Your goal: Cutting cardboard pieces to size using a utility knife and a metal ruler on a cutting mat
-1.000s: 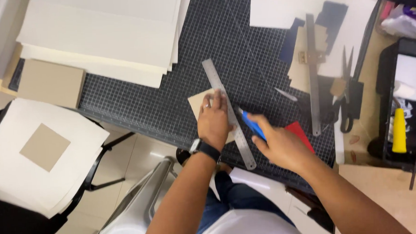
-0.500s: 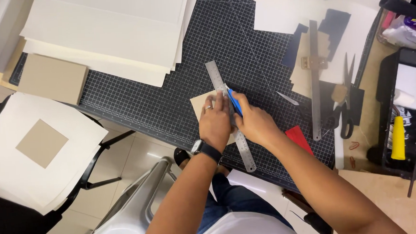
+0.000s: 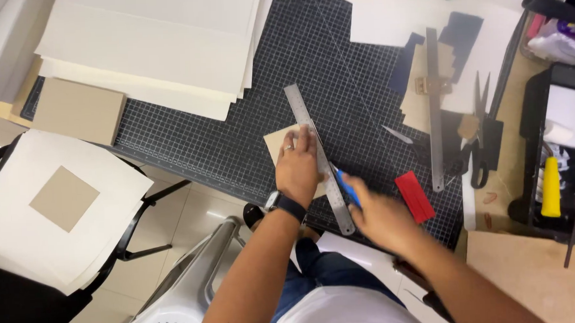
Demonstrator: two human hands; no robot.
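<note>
Gripping a blue utility knife (image 3: pixel 347 188), the right hand (image 3: pixel 382 217) has its fingers closed around the handle beside the steel ruler (image 3: pixel 318 157). The left hand (image 3: pixel 297 167) presses flat, fingers spread, pinning the ruler over the tan card (image 3: pixel 278 144) on the cutting mat (image 3: pixel 235 138). Firm downward pressure with fingertips clear of the edge likely keeps the cut straight.

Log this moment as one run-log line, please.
left hand: pressing steel ruler onto tan card | right hand: holding blue knife at ruler's edge | surface: gridded cutting mat
</note>
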